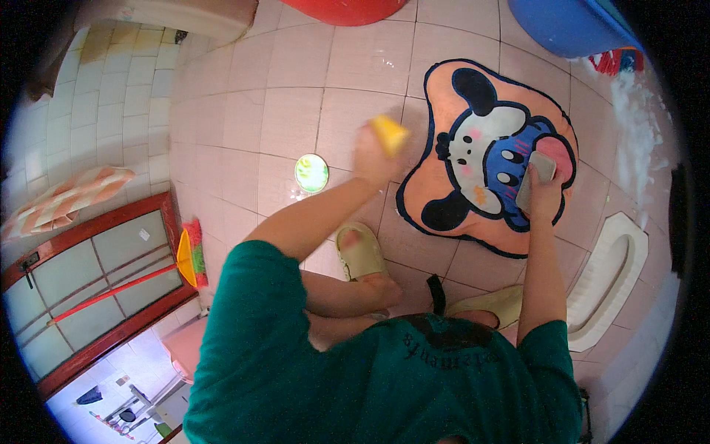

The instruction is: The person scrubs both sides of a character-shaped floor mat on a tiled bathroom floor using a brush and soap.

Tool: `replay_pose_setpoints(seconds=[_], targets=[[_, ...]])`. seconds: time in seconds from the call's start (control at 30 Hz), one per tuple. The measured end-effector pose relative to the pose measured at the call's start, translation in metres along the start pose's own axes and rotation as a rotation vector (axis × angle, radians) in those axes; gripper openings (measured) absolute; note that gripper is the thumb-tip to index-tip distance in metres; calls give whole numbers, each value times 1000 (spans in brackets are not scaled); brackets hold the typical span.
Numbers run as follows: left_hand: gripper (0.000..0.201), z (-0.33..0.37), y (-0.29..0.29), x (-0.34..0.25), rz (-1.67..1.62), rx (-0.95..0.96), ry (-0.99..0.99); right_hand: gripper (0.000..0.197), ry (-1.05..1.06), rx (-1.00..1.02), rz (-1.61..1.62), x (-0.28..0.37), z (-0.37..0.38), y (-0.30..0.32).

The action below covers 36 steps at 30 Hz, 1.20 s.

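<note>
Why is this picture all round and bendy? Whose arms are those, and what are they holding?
There's no robot here, just a person with two bare hands. The person wears a wide fisheye camera on their head, looking down. That makes straight lines bend, and the corners are dark. The left hand holds something yellow, too blurry to name. The right hand holds a pale oblong thing over the cartoon mat. The mat lies on the tiled floor. To its left is a round green-and-white thing. Below, you can see the person's slippers.
</note>
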State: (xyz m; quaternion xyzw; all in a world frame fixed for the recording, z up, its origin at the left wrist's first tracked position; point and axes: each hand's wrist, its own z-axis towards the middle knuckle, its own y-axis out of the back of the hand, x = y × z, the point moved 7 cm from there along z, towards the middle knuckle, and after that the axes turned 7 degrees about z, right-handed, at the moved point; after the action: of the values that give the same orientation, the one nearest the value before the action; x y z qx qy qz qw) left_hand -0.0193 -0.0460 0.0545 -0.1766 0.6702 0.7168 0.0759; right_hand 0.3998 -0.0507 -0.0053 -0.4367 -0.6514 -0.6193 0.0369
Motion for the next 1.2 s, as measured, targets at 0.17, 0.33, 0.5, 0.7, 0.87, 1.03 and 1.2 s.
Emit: replay_pose_setpoints(seconds=[0.17,0.33,0.5,0.7,0.87,1.03,1.2], targets=[[68,-39,28,182,191,-25,563,82,-67,-2,-70,-12,7,3],[77,-65,17,214,400,54,683,84,-47,2,-23,-13,6,-3],[71,-55,17,193,651,14,478,84,-51,-40,10,-13,4,1],[56,-24,-14,98,238,32,10,83,252,-291,-284,12,-6,23],[54,12,-84,-46,-164,372,211,92,358,-180,-485,28,-48,-11],[62,-4,-110,-81,-125,387,345,77,97,-54,-113,24,-19,-5],[48,-44,-102,-71,-148,416,183,62,583,38,262,114,-85,-66]])
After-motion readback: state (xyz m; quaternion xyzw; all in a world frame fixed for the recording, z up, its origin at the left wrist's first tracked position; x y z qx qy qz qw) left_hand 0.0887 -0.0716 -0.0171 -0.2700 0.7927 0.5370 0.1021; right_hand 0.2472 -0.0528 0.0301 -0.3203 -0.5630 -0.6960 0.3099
